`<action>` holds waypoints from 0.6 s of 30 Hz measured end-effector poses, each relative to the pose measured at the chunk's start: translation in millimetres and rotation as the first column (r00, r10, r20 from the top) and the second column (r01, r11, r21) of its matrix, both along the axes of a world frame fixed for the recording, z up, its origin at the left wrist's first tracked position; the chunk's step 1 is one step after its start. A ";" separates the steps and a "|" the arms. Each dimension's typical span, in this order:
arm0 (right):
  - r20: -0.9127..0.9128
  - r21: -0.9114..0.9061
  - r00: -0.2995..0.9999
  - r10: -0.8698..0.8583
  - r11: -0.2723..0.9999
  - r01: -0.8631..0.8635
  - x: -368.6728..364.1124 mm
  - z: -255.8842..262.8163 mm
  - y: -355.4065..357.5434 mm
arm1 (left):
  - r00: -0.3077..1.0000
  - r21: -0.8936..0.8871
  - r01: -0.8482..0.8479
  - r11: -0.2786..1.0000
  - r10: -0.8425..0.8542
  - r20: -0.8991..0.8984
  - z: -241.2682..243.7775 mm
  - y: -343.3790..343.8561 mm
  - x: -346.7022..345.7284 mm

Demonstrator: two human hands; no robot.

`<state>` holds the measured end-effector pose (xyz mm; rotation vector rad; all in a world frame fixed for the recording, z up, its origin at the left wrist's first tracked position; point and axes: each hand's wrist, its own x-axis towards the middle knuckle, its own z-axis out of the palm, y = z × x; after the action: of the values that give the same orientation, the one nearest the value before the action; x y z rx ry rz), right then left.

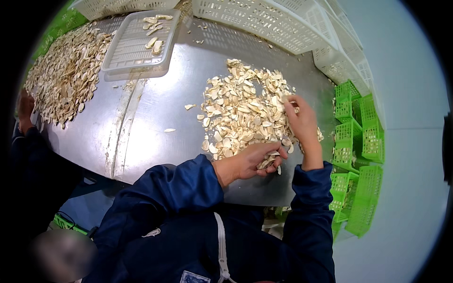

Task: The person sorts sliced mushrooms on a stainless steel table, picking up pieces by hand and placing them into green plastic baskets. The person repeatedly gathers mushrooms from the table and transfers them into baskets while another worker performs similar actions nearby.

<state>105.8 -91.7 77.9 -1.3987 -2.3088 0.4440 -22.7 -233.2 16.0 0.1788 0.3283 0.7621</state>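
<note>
A loose pile of pale dried slices, which look like sliced mushroom, is spread on the steel table before me. My left hand is cupped at the near edge of the pile, palm turned to the right, with several slices held in its curled fingers. One slice pokes out below those fingers. At the pile's right edge my right hand reaches down with thumb and forefinger bent together at the slices. Whether a slice is pinched there is too unclear to tell.
A shallow clear plastic tray at the back left holds several slices. Beyond it lies a bigger slice heap, with another person's hand beside it. White perforated crates line the back; green baskets line the right side.
</note>
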 end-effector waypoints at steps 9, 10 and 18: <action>-0.061 -0.136 0.992 0.110 0.984 -0.117 68.0 10.8 -18.0 | 0.999 -0.002 -0.032 0.999 0.032 -0.011 0.4 -2.0 2.2; -0.153 -0.234 0.971 0.185 0.948 -0.217 66.2 18.3 -24.9 | 0.999 -0.012 -0.048 0.999 0.048 -0.011 1.1 -2.8 1.4; -0.042 -0.133 0.997 0.067 0.989 -0.072 22.9 16.6 -21.5 | 0.999 0.016 -0.052 0.999 0.051 0.017 0.0 -1.6 -1.3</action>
<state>128.8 -113.2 94.6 -1.3620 -2.3407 0.6519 -24.0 -234.8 16.0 0.1800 0.3116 0.8171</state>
